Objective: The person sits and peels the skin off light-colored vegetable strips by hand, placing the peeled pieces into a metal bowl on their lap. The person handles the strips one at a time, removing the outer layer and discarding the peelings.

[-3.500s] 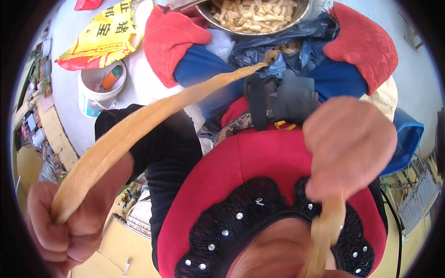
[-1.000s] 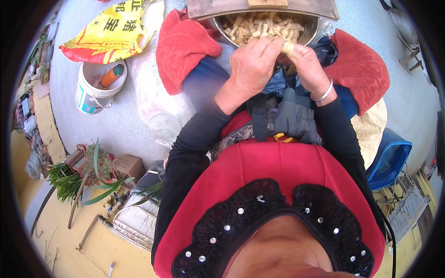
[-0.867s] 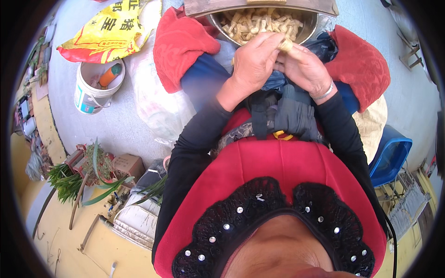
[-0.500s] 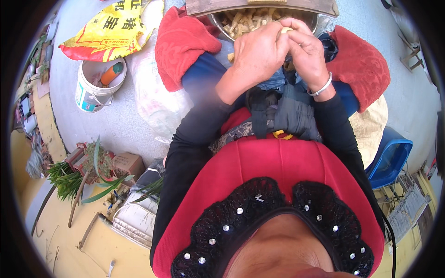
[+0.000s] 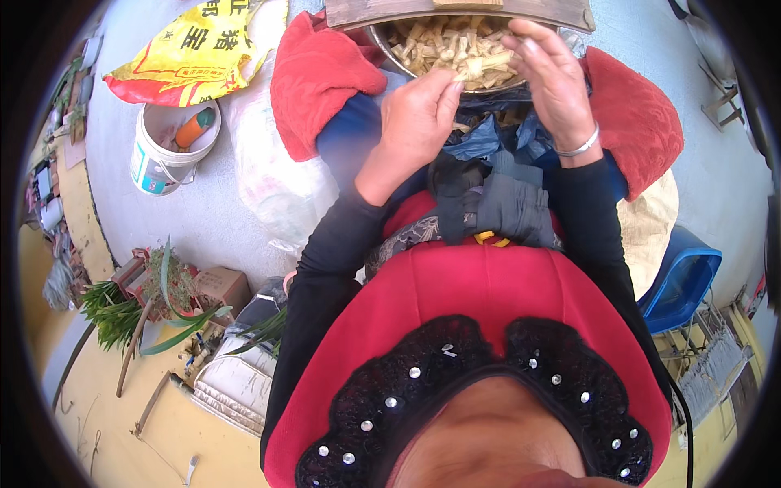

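My left hand pinches a pale yellowish strip between thumb and forefinger; the strip points right, over the metal basin. Whether it is folded or knotted is hard to make out. Similar pale pieces heap up inside the basin. Off to the right, my right hand is raised with its fingers apart and slightly curled, near the basin's right rim. A silver bangle circles that wrist. Below the basin, dark blue plastic lies across my lap with some pieces in its folds.
A wooden board covers the basin's far side. Red cloths drape both knees. On the left stand a white bucket with an orange-and-green item inside, and a yellow printed bag. A blue plastic stool sits at right.
My hands were together over the basin and have now separated. The left moved left and lower with the strip; the right drew away to the right, its fingers opening.
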The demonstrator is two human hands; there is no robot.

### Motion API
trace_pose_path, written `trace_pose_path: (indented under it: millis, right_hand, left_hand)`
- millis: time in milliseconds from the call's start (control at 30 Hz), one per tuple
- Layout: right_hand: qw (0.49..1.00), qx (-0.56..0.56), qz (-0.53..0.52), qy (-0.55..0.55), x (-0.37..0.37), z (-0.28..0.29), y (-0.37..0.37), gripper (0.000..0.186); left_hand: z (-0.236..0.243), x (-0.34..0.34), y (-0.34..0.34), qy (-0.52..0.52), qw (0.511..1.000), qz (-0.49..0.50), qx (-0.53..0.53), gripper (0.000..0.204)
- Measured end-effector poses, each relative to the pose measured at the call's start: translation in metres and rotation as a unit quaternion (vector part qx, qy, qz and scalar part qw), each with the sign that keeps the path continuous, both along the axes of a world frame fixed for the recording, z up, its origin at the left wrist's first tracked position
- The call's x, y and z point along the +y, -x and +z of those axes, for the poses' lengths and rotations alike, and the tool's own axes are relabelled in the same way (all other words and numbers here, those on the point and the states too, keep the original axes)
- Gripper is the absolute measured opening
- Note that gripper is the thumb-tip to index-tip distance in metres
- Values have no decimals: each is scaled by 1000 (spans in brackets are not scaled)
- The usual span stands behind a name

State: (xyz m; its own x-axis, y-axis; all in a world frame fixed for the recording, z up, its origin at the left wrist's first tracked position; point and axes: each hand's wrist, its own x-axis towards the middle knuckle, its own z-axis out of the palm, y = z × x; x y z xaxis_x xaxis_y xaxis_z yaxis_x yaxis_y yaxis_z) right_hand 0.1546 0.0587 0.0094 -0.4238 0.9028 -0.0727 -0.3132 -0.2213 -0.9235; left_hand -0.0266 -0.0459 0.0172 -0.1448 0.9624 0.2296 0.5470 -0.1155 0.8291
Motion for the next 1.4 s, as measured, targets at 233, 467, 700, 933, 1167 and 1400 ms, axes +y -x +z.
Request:
trace_pose_path:
  millis: [233,467,700,933,1167,1400]
  right_hand:
    - [907,-296,100,-281,8,46,-7,29]
    - [749,-415,210,-473,10,54,-2,27]
    - [737,-435,273,-439,10,69,-13,23]
    - [928,-295,156,-169,45,40,1,18]
    - [904,-325,4,-278,83,10,31,21]
    - [878,-336,-48,-339,99,-12,42,16]
  left_hand:
    - [11,16,7,-102,972,-64,203,13]
    - [9,32,8,97,979,-167,-58,15]
    - [12,29,17,240,888,-242,-308,22]
    - [5,73,37,145,954,-126,-231,20]
    - [-3,125,48,94,968,-28,-232,17]
    - [-27,147,47,35,989,32,-137,10]
